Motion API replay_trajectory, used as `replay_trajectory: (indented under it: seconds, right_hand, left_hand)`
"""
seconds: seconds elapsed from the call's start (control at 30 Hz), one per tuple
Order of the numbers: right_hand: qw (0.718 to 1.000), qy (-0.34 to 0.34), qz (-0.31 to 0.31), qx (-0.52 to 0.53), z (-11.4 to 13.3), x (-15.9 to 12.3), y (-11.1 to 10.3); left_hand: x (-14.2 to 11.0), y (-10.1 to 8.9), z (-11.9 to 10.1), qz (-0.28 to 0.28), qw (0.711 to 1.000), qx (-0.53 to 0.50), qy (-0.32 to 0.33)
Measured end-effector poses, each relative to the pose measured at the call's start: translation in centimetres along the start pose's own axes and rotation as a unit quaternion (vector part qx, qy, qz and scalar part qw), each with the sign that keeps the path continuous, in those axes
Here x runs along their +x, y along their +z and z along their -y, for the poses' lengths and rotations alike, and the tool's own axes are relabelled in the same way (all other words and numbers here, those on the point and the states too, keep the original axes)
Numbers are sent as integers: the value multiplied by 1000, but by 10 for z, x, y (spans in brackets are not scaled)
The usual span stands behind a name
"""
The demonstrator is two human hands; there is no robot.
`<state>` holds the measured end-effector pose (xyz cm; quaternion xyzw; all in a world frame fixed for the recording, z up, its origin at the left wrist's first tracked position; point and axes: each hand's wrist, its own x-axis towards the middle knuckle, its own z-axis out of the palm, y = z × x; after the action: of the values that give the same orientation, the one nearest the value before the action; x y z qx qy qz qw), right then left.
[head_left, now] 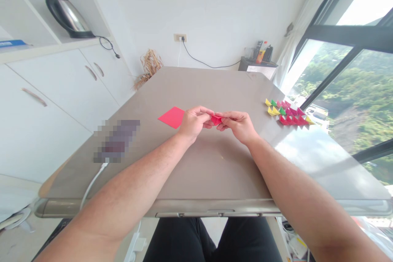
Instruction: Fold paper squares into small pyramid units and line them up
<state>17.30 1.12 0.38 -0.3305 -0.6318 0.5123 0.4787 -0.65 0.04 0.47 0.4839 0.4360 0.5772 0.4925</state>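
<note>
A: Quick q, what's in your grip rn?

B: Both busy. My left grip (196, 120) and right grip (241, 125) pinch the same small folded red paper (216, 119), one from each side.

A: Where's it at, exactly?

B: Btwn the two, roughly mid worktop (208, 88), straight ahead of me. Can't tell if it touches the surface.

A: Which step's that?

B: Prob. mid-fold, i.e. creasing or shaping. Just my read, since I'm covering most of the pc.

A: And the next move calls for?

B: Light, even fingertip pressure, I'd say, w/ both sides kept level, so the creases don't slip & the thin paper doesn't tear.

A: Other paper about?

B: Yep. A flat red sheet (171, 117) lies to the left, partly hidden behind my left grip; can't tell if they touch. Over by the right edge, small folded paper pieces (290, 120) stand in rows, yellow, green, pink & red, well apart from me.

A: Anything in the way?

B: Don't think so. A pixelated item (118, 141) is at the left w/ a white cable (90, 184) running to the near edge, well clear of the fold.
</note>
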Motion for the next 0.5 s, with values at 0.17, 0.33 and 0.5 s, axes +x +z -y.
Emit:
replay_trajectory:
  seconds: [0.17, 0.33, 0.5]
  right_hand:
    - [1000, 11, 3, 8, 6, -1, 0]
    - [1000, 18, 3, 3, 8, -2, -1]
    - [999, 8, 3, -46, 8, -4, -2]
  left_hand:
    - [0, -3, 0, 13, 1000, -20, -20]
    - [0, -3, -1, 24, 999, -35, -27]
    - [-2, -2, -2, 22, 1000, 16, 12]
